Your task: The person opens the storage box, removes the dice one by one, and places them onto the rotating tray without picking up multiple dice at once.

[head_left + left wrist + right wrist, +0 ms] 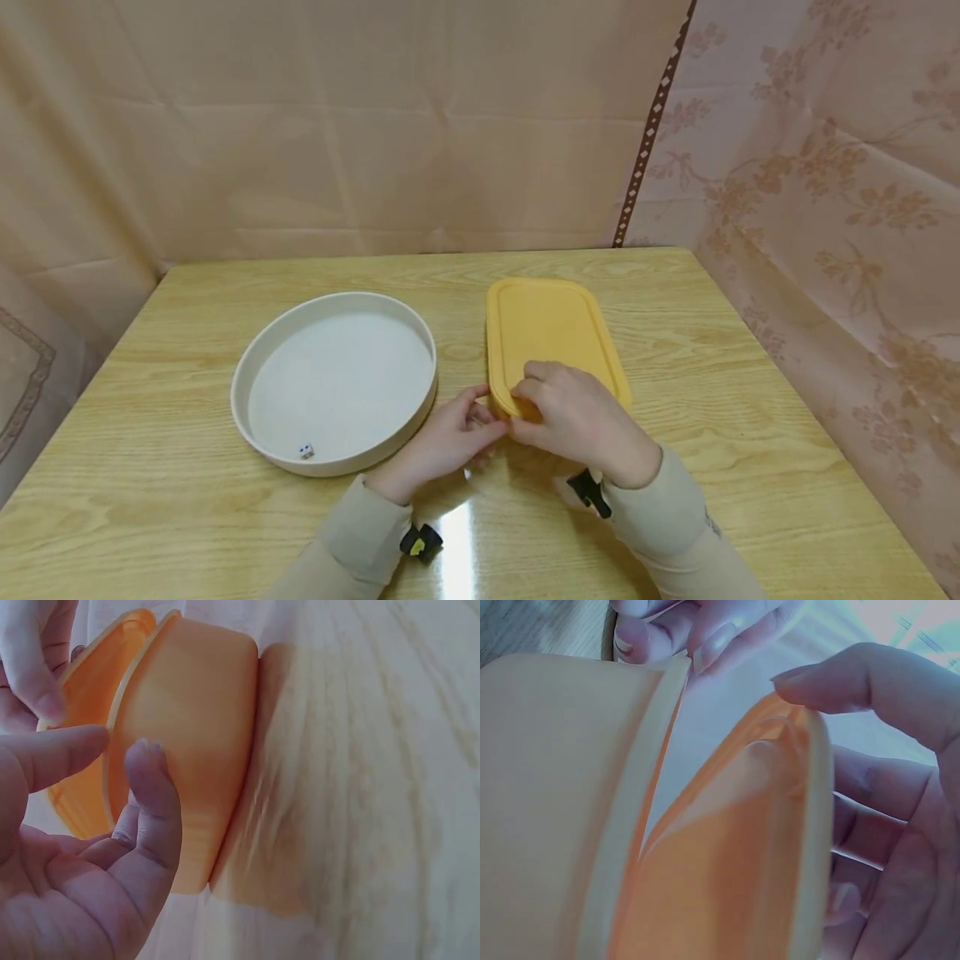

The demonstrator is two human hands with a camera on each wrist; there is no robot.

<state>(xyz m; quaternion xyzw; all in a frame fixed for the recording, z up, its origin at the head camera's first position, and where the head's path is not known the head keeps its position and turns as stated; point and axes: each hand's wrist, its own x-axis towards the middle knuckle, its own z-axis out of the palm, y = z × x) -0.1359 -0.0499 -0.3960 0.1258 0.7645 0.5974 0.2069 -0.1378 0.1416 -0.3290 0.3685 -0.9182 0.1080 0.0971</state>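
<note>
A yellow rectangular food container stands right of centre, its yellow lid (551, 325) tilted up at the near corner. In the left wrist view a wedge-shaped gap parts the lid from the container (199, 712). My right hand (577, 417) grips the raised lid edge, thumb at the rim and fingers over the top. With its thumb and fingers my left hand (457, 433) holds the container's near left corner at the rim. In the right wrist view the lid (814, 825) leans away from the container wall (555, 787). The container's contents cannot be made out.
A round white tray (337, 358) with a raised rim stands left of the hands. One small white die (306, 451) lies inside it near the front wall. The wooden table (712, 433) ends at curtains behind and on the right.
</note>
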